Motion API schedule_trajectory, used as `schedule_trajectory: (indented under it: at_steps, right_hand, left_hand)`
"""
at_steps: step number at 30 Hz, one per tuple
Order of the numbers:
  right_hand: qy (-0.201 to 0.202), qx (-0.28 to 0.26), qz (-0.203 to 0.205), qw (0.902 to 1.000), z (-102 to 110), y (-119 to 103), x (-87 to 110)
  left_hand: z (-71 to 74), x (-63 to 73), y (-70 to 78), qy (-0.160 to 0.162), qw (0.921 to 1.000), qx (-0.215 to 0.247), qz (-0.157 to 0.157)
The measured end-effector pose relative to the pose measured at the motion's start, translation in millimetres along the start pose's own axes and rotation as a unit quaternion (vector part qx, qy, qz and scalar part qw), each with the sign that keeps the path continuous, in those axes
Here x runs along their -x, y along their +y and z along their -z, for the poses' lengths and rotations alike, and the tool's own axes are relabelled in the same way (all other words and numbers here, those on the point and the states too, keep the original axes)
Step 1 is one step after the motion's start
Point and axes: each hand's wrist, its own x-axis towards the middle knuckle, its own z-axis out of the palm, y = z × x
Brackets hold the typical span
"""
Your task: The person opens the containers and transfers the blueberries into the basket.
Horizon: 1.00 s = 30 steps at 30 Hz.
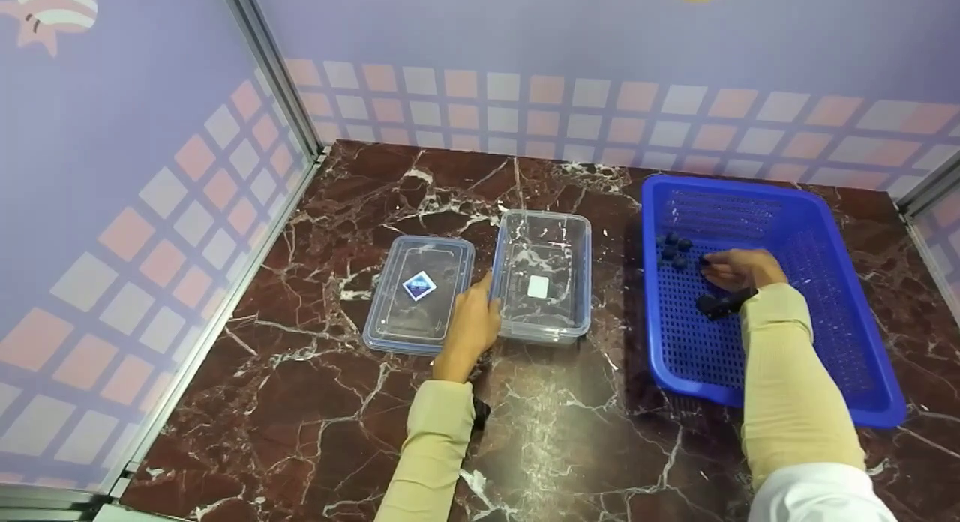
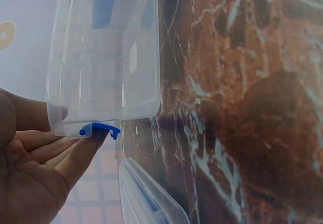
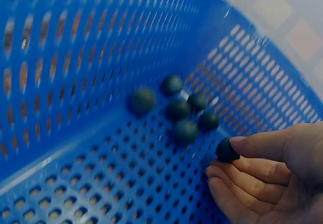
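Observation:
My left hand (image 1: 472, 321) grips the left side of a clear plastic container (image 1: 559, 237), thumb at its rim and fingers along the outer side. A blue clip (image 2: 103, 127) on the container shows by those fingers. Inside the blue basket (image 1: 660, 357), my right hand (image 1: 739, 268) pinches a small dark round ball (image 3: 227, 150) between thumb and fingers, just above the perforated floor. Several more dark balls (image 3: 177, 109) lie loosely grouped by the basket's wall; whether they are fruit is hard to tell.
A clear lid (image 1: 390, 312) with a blue edge and a diamond label lies flat left of the container. Dark red marbled tabletop (image 1: 315, 447) runs beneath everything. Purple panels (image 1: 480, 27) with metal corner posts enclose the back and sides.

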Motion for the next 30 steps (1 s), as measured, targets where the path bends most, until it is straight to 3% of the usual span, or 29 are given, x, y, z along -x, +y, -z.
schedule_trajectory:
  at_steps: [7,16,23,26,30]
  right_hand:
    - [0.075,0.046,0.028,0.9957,-2.9,6.0,1.5]
    - [0.048,0.024,0.024,0.9982,-2.2,7.0,1.6]
    - [0.05,0.039,0.042,0.9971,-1.7,10.2,-2.9]
    - [0.069,0.047,0.047,0.9954,-2.4,10.1,-2.9]
    - [0.055,0.03,0.044,0.9971,-2.4,8.4,0.3]
  left_hand:
    - [1.9,-0.7,0.0,0.005,1.0,-0.002,-0.001]
    - [2.2,-1.1,-1.6,0.004,1.0,-0.008,-0.004]
    - [2.6,-1.9,-2.0,0.004,1.0,-0.003,-0.003]
    - [2.7,-2.8,-2.0,0.005,1.0,-0.004,-0.004]
    - [2.7,-4.3,-1.6,-0.005,1.0,-0.001,0.0]
